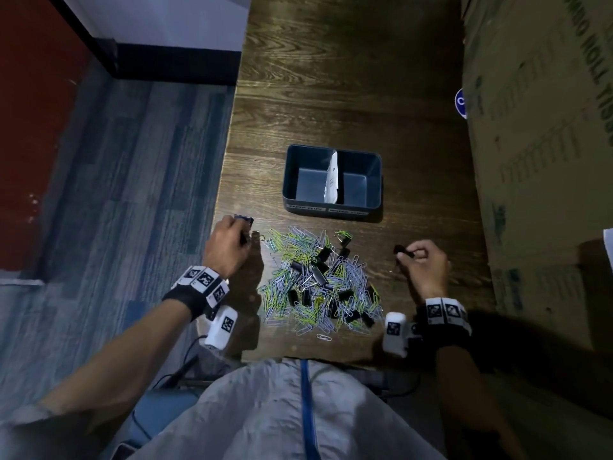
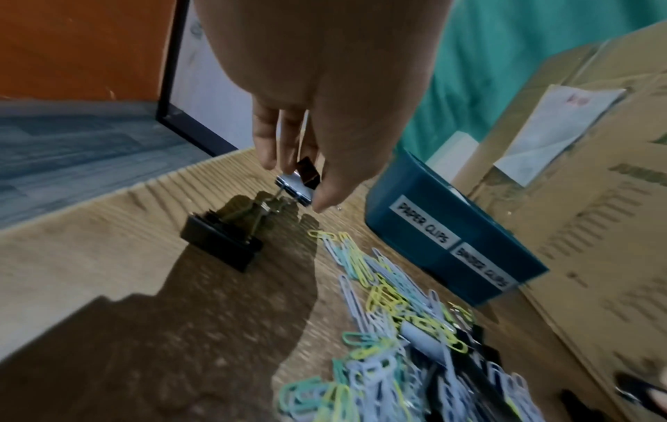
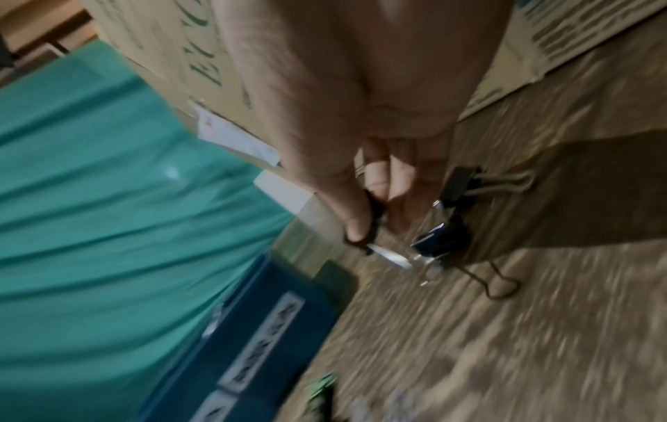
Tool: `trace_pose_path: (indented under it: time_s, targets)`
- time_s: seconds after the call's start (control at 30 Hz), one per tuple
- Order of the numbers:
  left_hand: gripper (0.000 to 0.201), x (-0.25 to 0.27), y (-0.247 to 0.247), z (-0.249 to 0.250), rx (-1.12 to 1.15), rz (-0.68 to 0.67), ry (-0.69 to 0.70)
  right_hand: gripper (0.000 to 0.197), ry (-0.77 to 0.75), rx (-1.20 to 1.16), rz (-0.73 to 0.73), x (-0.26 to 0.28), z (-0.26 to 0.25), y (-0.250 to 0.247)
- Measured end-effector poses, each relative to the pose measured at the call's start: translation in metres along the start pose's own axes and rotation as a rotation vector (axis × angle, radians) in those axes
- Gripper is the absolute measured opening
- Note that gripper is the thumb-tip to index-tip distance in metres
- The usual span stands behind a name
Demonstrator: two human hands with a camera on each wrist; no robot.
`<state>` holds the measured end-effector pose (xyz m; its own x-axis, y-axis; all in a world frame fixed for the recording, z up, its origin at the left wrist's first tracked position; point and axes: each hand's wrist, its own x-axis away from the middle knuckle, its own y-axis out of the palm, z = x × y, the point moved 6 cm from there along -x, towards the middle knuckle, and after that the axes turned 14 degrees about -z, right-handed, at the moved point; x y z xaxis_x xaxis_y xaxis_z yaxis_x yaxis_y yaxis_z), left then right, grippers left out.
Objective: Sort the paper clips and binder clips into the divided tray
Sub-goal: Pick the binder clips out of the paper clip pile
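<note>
A dark blue divided tray [image 1: 331, 207] stands on the wooden table, split by a white card; its front labels read PAPER CLIPS on the left and BINDER CLIPS on the right [image 2: 451, 239]. Both compartments show bare floors. In front of it lies a mixed pile [image 1: 318, 283] of coloured paper clips and black binder clips. My left hand [image 1: 243, 234] is left of the pile and pinches a small binder clip [image 2: 305, 178]. A larger black binder clip [image 2: 220, 242] lies beside it. My right hand [image 1: 403, 255] is right of the pile and pinches a black binder clip [image 1: 399, 250].
Tall cardboard boxes [image 1: 547, 161] line the table's right side, close to my right hand. The table's left edge [image 1: 225, 180] runs just beside my left hand, with blue carpet below. Two more binder clips [image 3: 458, 185] lie under my right hand. Bare wood stretches behind the tray.
</note>
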<state>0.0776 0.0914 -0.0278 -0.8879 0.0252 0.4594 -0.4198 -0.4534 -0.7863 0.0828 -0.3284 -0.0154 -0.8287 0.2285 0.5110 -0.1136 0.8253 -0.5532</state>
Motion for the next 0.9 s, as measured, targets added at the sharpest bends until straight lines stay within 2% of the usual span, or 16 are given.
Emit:
trace_pose_path:
  time_s: [0.07, 0.17, 0.37, 0.47, 0.53, 0.6, 0.7, 0.77, 0.83, 0.9]
  targets:
    - [0.03, -0.007, -0.001, -0.009, -0.037, -0.02, -0.022, 0.016, 0.052, 0.043, 0.049, -0.008, 0.013, -0.012]
    - [0.031, -0.013, 0.002, -0.016, -0.075, -0.058, -0.011, 0.016, 0.116, 0.141, 0.03, -0.019, 0.03, -0.018]
    - [0.037, -0.011, 0.017, -0.025, -0.074, -0.123, -0.013, 0.022, 0.113, 0.266, 0.047, -0.023, 0.04, -0.016]
    - [0.035, -0.004, 0.016, -0.007, -0.219, -0.044, 0.079, 0.02, 0.072, 0.369, 0.101, -0.018, 0.034, -0.006]
    - [0.034, 0.001, 0.021, 0.014, -0.196, -0.046, 0.195, 0.017, -0.016, 0.445, 0.109, -0.013, 0.024, 0.01]
    - [0.045, 0.003, 0.035, 0.033, -0.159, -0.153, 0.234, 0.02, -0.132, 0.464, 0.019, -0.009, 0.01, 0.036]
    - [0.073, 0.0, 0.068, 0.048, -0.22, -0.365, 0.098, 0.035, -0.227, 0.44, -0.217, -0.005, -0.01, 0.082]
    - [0.081, -0.001, 0.085, 0.062, -0.26, -0.433, 0.07, 0.047, -0.265, 0.494, -0.304, -0.004, -0.022, 0.106]
    - [0.082, 0.001, 0.099, 0.081, -0.263, -0.462, 0.136, 0.058, -0.285, 0.552, -0.372, -0.003, -0.029, 0.124]
    - [0.078, 0.005, 0.108, 0.098, -0.28, -0.498, 0.232, 0.061, -0.312, 0.63, -0.415, -0.002, -0.031, 0.136]
